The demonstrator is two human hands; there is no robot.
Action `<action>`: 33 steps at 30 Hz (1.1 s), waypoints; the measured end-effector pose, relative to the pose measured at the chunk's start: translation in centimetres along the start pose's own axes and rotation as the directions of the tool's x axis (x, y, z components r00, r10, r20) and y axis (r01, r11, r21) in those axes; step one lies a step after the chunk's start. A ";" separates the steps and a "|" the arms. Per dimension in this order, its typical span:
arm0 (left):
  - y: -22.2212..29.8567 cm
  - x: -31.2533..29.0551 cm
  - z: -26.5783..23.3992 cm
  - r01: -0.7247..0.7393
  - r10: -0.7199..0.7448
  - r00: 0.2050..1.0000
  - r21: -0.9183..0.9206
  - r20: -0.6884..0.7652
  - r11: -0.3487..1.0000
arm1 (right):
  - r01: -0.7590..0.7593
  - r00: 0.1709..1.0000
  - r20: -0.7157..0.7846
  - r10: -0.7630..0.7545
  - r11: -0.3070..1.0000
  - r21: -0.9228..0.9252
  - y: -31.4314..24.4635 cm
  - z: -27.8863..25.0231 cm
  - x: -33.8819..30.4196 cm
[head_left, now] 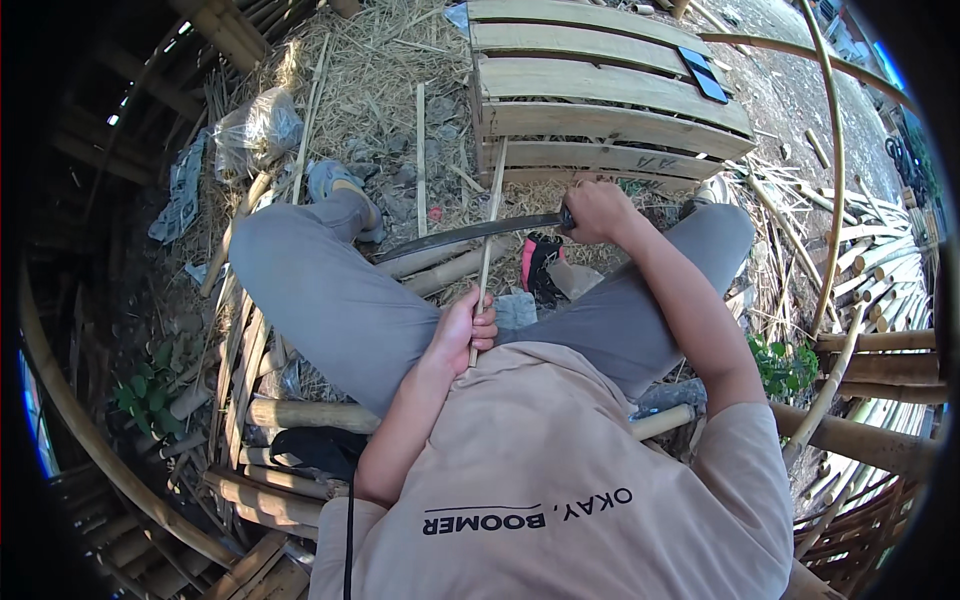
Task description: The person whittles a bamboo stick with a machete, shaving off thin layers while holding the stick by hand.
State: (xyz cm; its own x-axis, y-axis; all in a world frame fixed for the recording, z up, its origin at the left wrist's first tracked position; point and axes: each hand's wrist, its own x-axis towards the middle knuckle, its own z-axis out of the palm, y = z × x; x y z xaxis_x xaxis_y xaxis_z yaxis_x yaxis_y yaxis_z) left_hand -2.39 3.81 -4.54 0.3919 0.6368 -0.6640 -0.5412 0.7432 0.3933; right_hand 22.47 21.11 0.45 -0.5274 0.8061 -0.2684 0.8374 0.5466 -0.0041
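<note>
My left hand (468, 328) is closed around the lower end of a thin bamboo strip (493, 205), close to my shirt. The strip points away from me, and its far end reaches the front of the wooden crate. In my right hand (597, 212) is the dark handle of a long, slightly curved machete (480, 236). Its blade extends to the left across the strip, a little beyond my left hand. The blade and strip cross, though I cannot tell how firmly they touch. Between my legs lies a pink and black item (541, 262), partly covered.
A slatted wooden crate (590, 80) stands ahead, with a phone (703, 75) on top. Cut bamboo poles (890, 260) are piled at the right. Straw and shavings (375, 90) cover the ground, with a clear plastic bag (258, 130) at the left. Another strip (421, 145) lies ahead.
</note>
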 end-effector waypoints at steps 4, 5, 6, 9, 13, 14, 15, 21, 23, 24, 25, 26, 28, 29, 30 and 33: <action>-0.8 0.2 0.9 -0.043 0.044 0.998 0.018 -0.035 0.999 | -0.142 0.987 -0.055 0.148 0.985 0.098 -1.7 2.5 -1.5; -0.4 0.4 1.0 -0.052 0.057 0.997 0.087 -0.052 0.995 | -0.143 0.987 -0.055 0.149 0.985 0.097 -1.7 3.5 -2.0; -0.4 0.6 1.4 -0.026 0.030 0.998 0.073 -0.053 0.997 | -0.200 0.974 -0.077 0.213 0.968 0.154 -1.7 4.6 -2.5; -0.7 1.1 0.8 -0.006 0.010 0.999 0.086 -0.042 0.996 | -0.265 0.958 -0.046 0.284 0.932 0.246 -1.5 5.2 -2.9; -0.7 1.0 1.1 -0.001 0.007 0.997 0.082 -0.079 0.997 | -0.309 0.939 -0.083 0.334 0.924 0.224 -1.3 6.6 -2.9; -0.8 1.0 1.3 -0.007 0.017 0.996 0.109 -0.088 0.994 | -0.311 0.934 -0.110 0.339 0.926 0.215 -1.4 6.8 -3.1; -0.9 1.0 1.3 -0.014 0.027 0.995 0.135 -0.097 0.991 | -0.316 0.933 -0.105 0.344 0.923 0.221 -1.0 6.8 -2.8; -0.5 0.9 0.9 -0.015 0.024 0.996 0.103 -0.090 0.995 | -0.267 0.939 -0.180 0.292 0.951 0.155 0.3 6.1 -1.6; -0.4 0.8 1.0 -0.020 0.031 0.995 0.118 -0.095 0.993 | -0.260 0.946 -0.157 0.285 0.952 0.159 0.7 6.1 -1.3; -0.5 0.7 1.1 -0.026 0.039 0.995 0.133 -0.097 0.991 | -0.254 0.952 -0.135 0.276 0.954 0.161 0.8 6.1 -1.4; -0.5 0.6 1.0 -0.029 0.042 0.994 0.130 -0.097 0.991 | -0.251 0.952 -0.136 0.273 0.955 0.159 0.7 6.1 -1.3; -0.5 0.6 0.9 -0.028 0.040 0.995 0.120 -0.092 0.992 | -0.246 0.953 -0.143 0.268 0.957 0.154 0.6 6.1 -1.3; -0.6 0.4 0.8 -0.033 0.042 0.995 0.103 -0.088 0.994 | -0.234 0.955 -0.151 0.256 0.961 0.147 0.4 5.9 -1.5; -0.8 0.3 0.9 -0.032 0.038 0.997 0.086 -0.068 0.996 | -0.212 0.960 -0.156 0.232 0.968 0.132 0.5 5.7 -1.9; -0.8 0.2 0.8 -0.030 0.033 0.998 0.068 -0.047 0.997 | -0.190 0.965 -0.159 0.207 0.975 0.118 0.4 5.5 -2.1; -1.1 -0.2 0.5 -0.009 0.009 1.000 0.004 0.011 1.000 | -0.187 0.966 -0.157 0.203 0.976 0.111 -1.1 4.6 -3.2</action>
State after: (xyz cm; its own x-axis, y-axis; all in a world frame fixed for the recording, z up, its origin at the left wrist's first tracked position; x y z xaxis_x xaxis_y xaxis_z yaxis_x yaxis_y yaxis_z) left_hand -1.48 2.95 -4.49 0.3954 0.6459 -0.6530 -0.5417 0.7382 0.4020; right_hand 23.93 16.88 -3.08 -0.3624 0.9257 -0.1088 0.9319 0.3576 -0.0611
